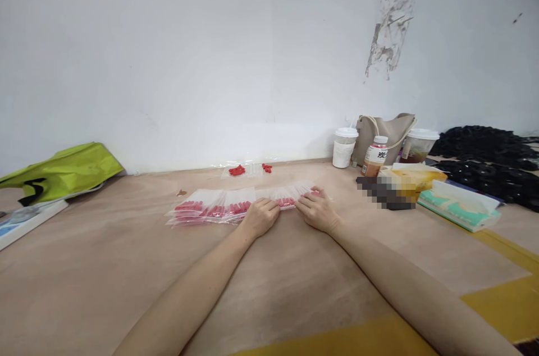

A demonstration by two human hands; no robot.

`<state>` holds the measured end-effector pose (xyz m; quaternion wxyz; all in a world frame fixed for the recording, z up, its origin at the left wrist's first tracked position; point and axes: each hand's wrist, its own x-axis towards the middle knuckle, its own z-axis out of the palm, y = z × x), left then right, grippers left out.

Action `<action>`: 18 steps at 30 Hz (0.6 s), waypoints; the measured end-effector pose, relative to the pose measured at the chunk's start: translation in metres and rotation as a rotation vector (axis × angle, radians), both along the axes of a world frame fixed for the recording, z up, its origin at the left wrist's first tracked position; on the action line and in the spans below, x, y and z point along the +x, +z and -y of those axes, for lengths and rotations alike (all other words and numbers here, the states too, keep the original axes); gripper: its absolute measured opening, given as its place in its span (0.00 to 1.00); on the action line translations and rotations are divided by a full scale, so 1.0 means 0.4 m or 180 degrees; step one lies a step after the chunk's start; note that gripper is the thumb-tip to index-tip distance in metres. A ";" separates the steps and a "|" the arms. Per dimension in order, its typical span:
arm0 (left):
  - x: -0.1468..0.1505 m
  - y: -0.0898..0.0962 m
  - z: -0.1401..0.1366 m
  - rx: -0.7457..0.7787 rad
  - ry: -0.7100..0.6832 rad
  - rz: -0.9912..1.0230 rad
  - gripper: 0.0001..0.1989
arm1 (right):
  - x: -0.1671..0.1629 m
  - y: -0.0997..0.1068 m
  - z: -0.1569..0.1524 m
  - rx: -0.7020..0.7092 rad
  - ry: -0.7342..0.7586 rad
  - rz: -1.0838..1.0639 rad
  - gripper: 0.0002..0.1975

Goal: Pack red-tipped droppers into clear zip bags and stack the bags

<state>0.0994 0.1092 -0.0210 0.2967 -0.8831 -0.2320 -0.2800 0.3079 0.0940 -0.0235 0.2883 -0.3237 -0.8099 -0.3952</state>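
Note:
A row of overlapping small clear plastic bags (214,199) with small red pieces in them runs across the middle of the table. My left hand (261,215) rests on the row's near edge, fingers curled down and closed on the bags. Close by on the right, my right hand (318,211) has its fingers bent around the bags at the row's right end. Fingertips of both hands are partly hidden. Behind the row, by the wall, lie loose red pieces (237,170) on clear plastic, with a smaller group of red pieces (267,168) beside them.
To the right stand a white lidded cup (344,148), a drink bottle (374,156), a grey bag (389,130), another lidded cup (418,145) and a tissue pack (458,207). A yellow-green bag (71,168) lies at left. The wall (210,64) bounds the table's back.

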 end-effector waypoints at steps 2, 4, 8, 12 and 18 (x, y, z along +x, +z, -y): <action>0.000 -0.001 -0.001 0.0014 -0.0007 0.0018 0.12 | -0.010 0.002 0.004 -0.0033 0.0029 -0.0072 0.10; 0.000 -0.001 -0.001 0.0030 -0.0017 0.0029 0.12 | -0.025 0.002 0.008 -0.0053 0.0093 -0.0120 0.09; 0.003 -0.002 0.000 0.0067 -0.0037 0.0018 0.11 | -0.059 0.001 0.008 -0.0066 0.0196 -0.0110 0.08; 0.006 0.000 0.001 0.0100 -0.0087 -0.0045 0.11 | -0.073 0.001 0.004 0.0032 0.0223 0.0094 0.11; 0.010 0.002 0.002 0.0120 -0.0174 -0.0095 0.12 | -0.059 0.000 0.003 0.0267 0.0176 0.0254 0.12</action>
